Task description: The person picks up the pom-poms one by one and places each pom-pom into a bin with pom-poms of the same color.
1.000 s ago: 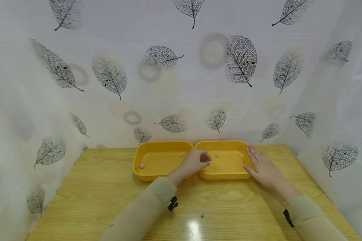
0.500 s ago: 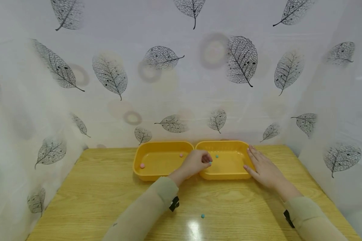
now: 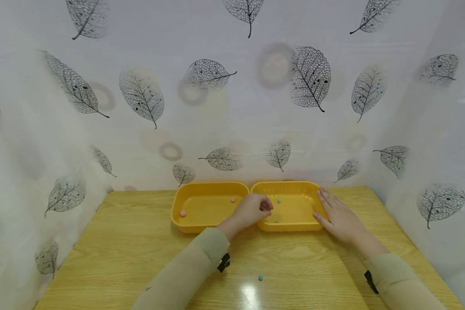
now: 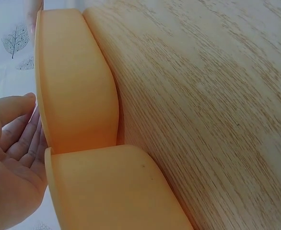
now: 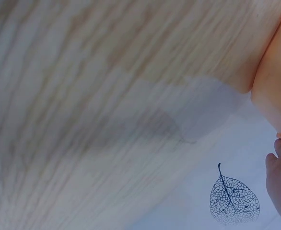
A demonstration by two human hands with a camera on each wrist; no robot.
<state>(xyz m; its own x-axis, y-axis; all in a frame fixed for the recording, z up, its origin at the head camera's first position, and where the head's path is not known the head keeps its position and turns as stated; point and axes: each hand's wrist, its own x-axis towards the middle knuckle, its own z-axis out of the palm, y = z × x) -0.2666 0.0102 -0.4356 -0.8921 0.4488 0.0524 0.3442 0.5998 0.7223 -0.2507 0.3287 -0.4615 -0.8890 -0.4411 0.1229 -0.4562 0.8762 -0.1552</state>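
Note:
My left hand [image 3: 252, 208] is over the near left corner of the right yellow tray [image 3: 290, 227], its fingers loosely curved with nothing between them. Two small teal balls lie in that tray, one farther back [image 3: 279, 201] and another teal ball [image 3: 277, 222] by the near wall. The left wrist view shows the thumb [image 4: 16, 108] apart from the fingers, beside the tray rims. My right hand [image 3: 340, 217] rests on the right tray's right rim with fingers extended. In the left yellow tray [image 3: 201, 226] are a larger pink ball [image 3: 183, 213] and a smaller pink ball [image 3: 233, 199].
A third teal ball [image 3: 260, 278] lies on the wooden table [image 3: 139, 254], in front of the trays. Both trays stand side by side at the table's back edge. Behind them hangs a white curtain [image 3: 248, 112] printed with leaves, which also closes off both sides.
The teal ball pinched in my left hand has been let go and now lies near the right tray's front wall. The fingers have loosened. My right hand stays in place.

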